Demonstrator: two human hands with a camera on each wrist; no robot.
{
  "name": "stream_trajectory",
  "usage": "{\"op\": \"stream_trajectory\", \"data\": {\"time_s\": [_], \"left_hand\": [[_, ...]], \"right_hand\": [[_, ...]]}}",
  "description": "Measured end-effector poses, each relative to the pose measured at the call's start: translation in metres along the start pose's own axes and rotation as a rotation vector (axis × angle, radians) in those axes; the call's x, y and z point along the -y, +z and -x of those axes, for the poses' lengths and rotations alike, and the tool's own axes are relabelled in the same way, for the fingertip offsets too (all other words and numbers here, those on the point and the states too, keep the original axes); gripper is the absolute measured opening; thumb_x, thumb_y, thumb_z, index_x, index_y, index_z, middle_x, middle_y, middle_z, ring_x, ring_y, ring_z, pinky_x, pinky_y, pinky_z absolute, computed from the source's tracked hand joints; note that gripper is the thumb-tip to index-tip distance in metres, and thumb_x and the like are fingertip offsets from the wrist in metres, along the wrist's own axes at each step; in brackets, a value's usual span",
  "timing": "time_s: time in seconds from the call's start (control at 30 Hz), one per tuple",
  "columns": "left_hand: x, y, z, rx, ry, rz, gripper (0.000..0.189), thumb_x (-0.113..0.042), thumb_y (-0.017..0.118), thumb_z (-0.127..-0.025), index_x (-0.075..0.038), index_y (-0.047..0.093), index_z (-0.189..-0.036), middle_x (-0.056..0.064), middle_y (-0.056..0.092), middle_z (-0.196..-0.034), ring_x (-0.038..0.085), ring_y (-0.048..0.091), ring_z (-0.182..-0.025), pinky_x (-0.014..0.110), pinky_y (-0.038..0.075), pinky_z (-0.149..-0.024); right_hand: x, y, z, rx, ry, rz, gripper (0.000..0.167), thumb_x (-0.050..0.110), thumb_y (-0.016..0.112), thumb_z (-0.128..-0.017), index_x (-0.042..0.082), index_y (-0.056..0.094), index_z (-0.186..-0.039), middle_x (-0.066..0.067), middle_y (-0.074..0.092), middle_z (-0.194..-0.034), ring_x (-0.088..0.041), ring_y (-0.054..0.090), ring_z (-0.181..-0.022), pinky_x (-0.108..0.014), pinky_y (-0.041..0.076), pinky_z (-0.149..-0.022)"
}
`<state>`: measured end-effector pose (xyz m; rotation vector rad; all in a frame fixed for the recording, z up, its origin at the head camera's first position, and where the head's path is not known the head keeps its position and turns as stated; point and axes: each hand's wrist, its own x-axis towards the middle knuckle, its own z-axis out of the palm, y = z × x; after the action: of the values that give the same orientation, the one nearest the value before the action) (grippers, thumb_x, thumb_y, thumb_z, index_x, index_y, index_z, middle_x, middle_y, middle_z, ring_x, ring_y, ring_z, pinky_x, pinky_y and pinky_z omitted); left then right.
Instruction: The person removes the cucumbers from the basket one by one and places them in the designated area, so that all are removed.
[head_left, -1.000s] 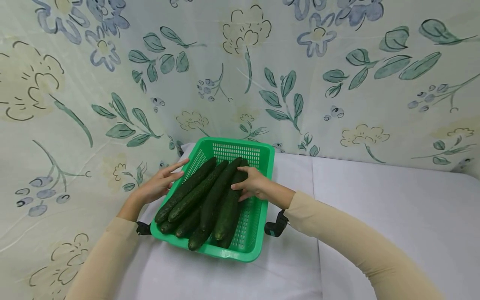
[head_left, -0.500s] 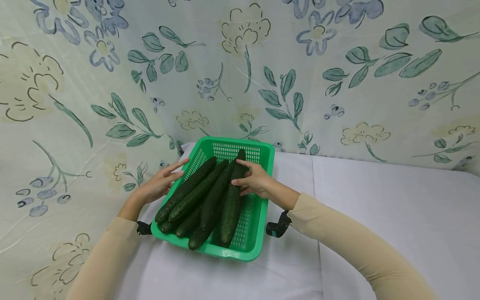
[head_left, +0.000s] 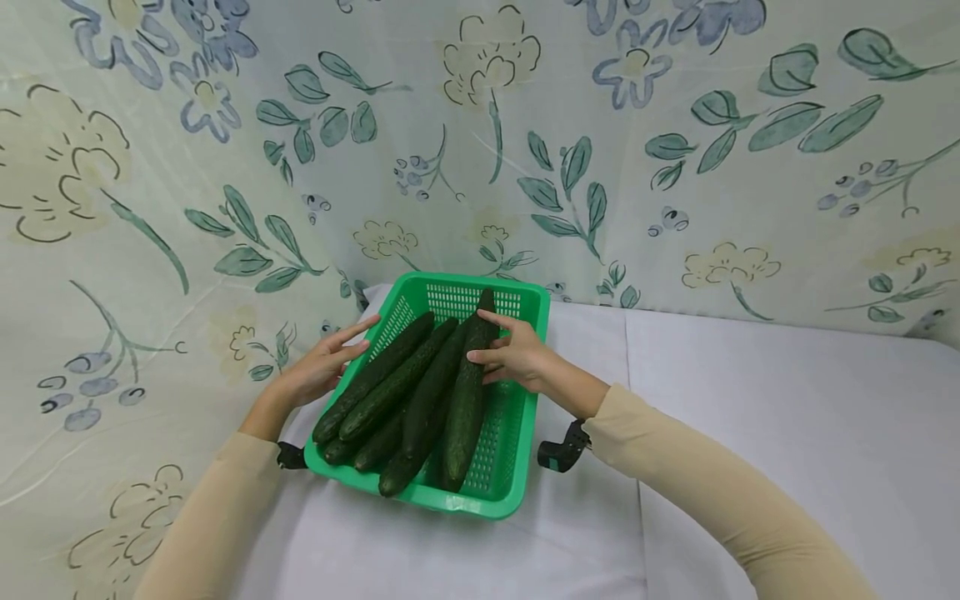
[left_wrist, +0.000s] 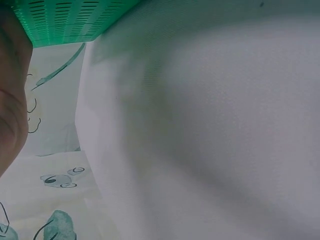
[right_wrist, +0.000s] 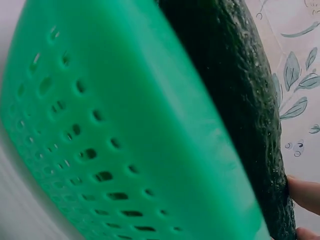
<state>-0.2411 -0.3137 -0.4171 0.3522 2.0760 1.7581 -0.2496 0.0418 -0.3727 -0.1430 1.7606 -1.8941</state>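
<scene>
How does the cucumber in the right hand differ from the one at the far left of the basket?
The right hand grips the held cucumber; neither hand grips the far-left cucumber.
In the head view, the held cucumber points nearly straight away from the person, while the far-left cucumber slants more strongly toward the upper right.
Both are long, dark green and within the green basket.

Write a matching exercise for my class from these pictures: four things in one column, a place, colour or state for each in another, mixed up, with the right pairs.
Things
1. Basket
2. Left hand
3. Right hand
4. Right sleeve

Descriptions
A. Gripping a cucumber
B. Beige
C. Bright green, with holes in its walls
D. At the basket's left rim

Right pairs: 1-C, 2-D, 3-A, 4-B
</scene>
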Motion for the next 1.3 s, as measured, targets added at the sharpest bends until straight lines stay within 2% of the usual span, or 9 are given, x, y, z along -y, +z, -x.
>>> {"op": "stream_trajectory", "data": {"time_s": [0.13,0.33,0.43,0.5,0.67,0.77,0.87,1.0,1.3], "left_hand": [[0.002,-0.001,-0.001,0.016,0.019,0.031,0.054,-0.023,0.038,-0.111,-0.024,0.020,-0.162,0.011,0.001,-0.166,0.026,0.033,-0.142,0.029,0.050,-0.096],[0.002,-0.001,-0.002,0.003,0.028,0.010,0.055,-0.023,0.041,-0.110,-0.023,0.021,-0.161,0.009,-0.002,-0.166,0.027,0.029,-0.143,0.023,0.048,-0.089],[0.001,-0.001,-0.002,-0.004,0.030,-0.008,0.055,-0.024,0.043,-0.110,-0.024,0.023,-0.161,0.007,-0.001,-0.166,0.012,0.042,-0.125,0.021,0.045,-0.074],[0.001,-0.002,-0.001,-0.006,0.036,-0.013,0.055,-0.023,0.043,-0.110,-0.023,0.022,-0.161,0.011,0.003,-0.166,0.005,0.054,-0.090,0.024,0.040,-0.058],[0.001,-0.003,0.001,-0.008,0.035,-0.005,0.055,-0.023,0.042,-0.110,-0.024,0.023,-0.161,0.019,0.022,-0.160,0.006,0.024,-0.037,0.025,0.028,-0.040],[0.000,-0.003,0.002,-0.017,0.031,-0.012,0.054,-0.023,0.043,-0.110,-0.025,0.024,-0.161,0.014,0.047,-0.147,0.007,0.023,-0.036,0.028,0.025,-0.039],[-0.002,-0.002,0.002,-0.022,0.025,-0.019,0.054,-0.023,0.044,-0.109,-0.025,0.025,-0.160,-0.003,0.068,-0.103,0.008,0.021,-0.037,0.031,0.022,-0.040],[-0.002,-0.002,0.002,-0.015,0.018,-0.021,0.055,-0.024,0.045,-0.109,-0.025,0.026,-0.160,-0.016,0.044,-0.062,0.012,0.018,-0.038,0.033,0.020,-0.041],[-0.002,-0.002,0.002,-0.015,0.015,-0.048,0.055,-0.025,0.045,-0.109,-0.026,0.025,-0.161,-0.008,0.022,-0.048,0.015,0.015,-0.039,0.033,0.020,-0.039]], "right_hand": [[0.003,-0.004,0.003,-0.003,-0.009,-0.015,0.078,-0.008,0.065,-0.093,0.019,0.031,-0.159,-0.028,0.037,-0.129,-0.023,0.056,-0.072,-0.053,0.056,-0.083],[0.008,-0.012,0.008,0.011,-0.039,-0.039,0.077,-0.006,0.064,-0.095,0.019,0.030,-0.159,-0.034,0.026,-0.147,-0.023,0.061,-0.080,-0.052,0.056,-0.084],[0.011,-0.016,0.012,0.001,-0.055,-0.048,0.077,-0.006,0.064,-0.095,0.021,0.031,-0.159,-0.034,0.026,-0.147,-0.019,0.064,-0.082,-0.052,0.056,-0.084],[0.013,-0.019,0.015,0.000,-0.071,-0.058,0.077,-0.007,0.064,-0.095,0.021,0.032,-0.158,-0.034,0.026,-0.146,-0.017,0.064,-0.083,-0.053,0.055,-0.085],[0.015,-0.026,0.019,-0.010,-0.107,-0.066,0.076,-0.006,0.065,-0.094,0.023,0.036,-0.157,-0.031,0.030,-0.142,-0.017,0.067,-0.084,-0.047,0.058,-0.081],[0.014,-0.032,0.021,-0.016,-0.114,-0.057,0.075,-0.005,0.065,-0.094,0.024,0.036,-0.157,-0.030,0.029,-0.145,-0.018,0.066,-0.087,-0.046,0.058,-0.080],[0.014,-0.039,0.025,-0.019,-0.119,-0.046,0.075,-0.004,0.065,-0.095,0.024,0.035,-0.157,-0.028,0.031,-0.144,-0.018,0.066,-0.088,-0.045,0.058,-0.082],[0.014,-0.048,0.032,-0.032,-0.133,-0.037,0.075,-0.003,0.065,-0.095,0.025,0.034,-0.158,-0.020,0.046,-0.120,-0.016,0.065,-0.082,-0.044,0.058,-0.082],[0.012,-0.071,0.045,-0.044,-0.169,-0.004,0.078,-0.002,0.066,-0.095,0.022,0.030,-0.159,-0.016,0.048,-0.109,-0.018,0.062,-0.086,-0.044,0.057,-0.083]]}}
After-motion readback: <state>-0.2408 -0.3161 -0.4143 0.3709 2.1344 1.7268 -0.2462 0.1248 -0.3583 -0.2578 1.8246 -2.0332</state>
